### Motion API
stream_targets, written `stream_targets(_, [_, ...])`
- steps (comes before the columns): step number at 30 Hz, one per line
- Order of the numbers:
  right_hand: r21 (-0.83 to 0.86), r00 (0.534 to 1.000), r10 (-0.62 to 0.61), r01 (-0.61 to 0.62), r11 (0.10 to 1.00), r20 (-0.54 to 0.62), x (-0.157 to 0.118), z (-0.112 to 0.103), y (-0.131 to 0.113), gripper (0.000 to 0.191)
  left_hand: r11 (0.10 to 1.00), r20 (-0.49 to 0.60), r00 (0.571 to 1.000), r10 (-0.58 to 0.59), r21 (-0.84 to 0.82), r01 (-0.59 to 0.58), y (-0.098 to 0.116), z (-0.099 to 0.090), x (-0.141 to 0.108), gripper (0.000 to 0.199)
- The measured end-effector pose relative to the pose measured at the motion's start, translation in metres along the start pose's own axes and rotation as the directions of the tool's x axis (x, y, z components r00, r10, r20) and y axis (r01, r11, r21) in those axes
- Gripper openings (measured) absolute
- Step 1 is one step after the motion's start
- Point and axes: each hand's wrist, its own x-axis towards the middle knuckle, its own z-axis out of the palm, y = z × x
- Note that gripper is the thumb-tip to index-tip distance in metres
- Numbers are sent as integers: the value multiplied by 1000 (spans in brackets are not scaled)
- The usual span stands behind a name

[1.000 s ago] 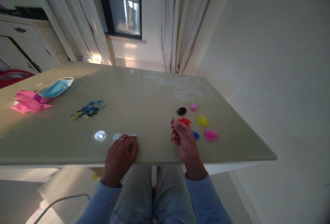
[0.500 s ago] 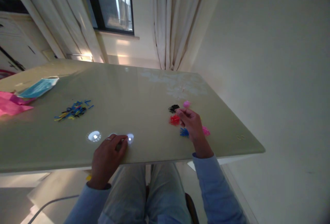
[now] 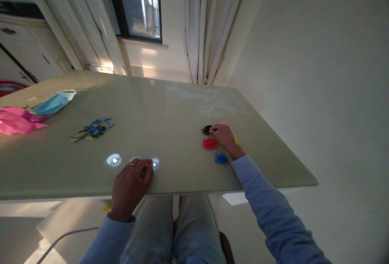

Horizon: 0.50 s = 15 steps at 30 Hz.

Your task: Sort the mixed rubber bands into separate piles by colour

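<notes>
My right hand is at the right-hand piles, its fingers pinched together at the edge of a small heap of black bands or strips. Anything between those fingertips is too small to make out. Just nearer lies a red heap, with a blue heap below it. Parts of a pink heap and a yellow heap show around the hand. My left hand rests near the table's front edge, thumb and fingers drawn together; what they hold, if anything, is hidden.
A mixed heap of blue, black and yellow strips lies on the left of the glossy table. Farther left are a blue face mask and a crumpled pink sheet. A wall stands beyond the right edge.
My right hand has moved forward and lowered to the black heap, and its forearm now covers the nearer pink heap. My left hand stays in place. The view has shifted slightly.
</notes>
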Motion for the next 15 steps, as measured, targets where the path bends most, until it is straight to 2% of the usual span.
stream_targets(5, [3,999,1,-1,1000,-33,-7,-12,-6,9,1000,-7,1000,-3,-17,3,2,0,0,29])
stream_targets(9, [120,997,-35,43,992,-69,-36,-19,-30,14,995,1,1000,-22,-93,22,3,-2,1,31])
stream_targets(11, [221,994,-85,99,970,-76,-58,-14,-50,13,983,28,999,-38,-181,42,1,-6,3,33])
stream_targets(15, [397,967,-248,206,894,55,-98,11,-87,13,917,180,983,-43,-383,110,-15,-20,17,37])
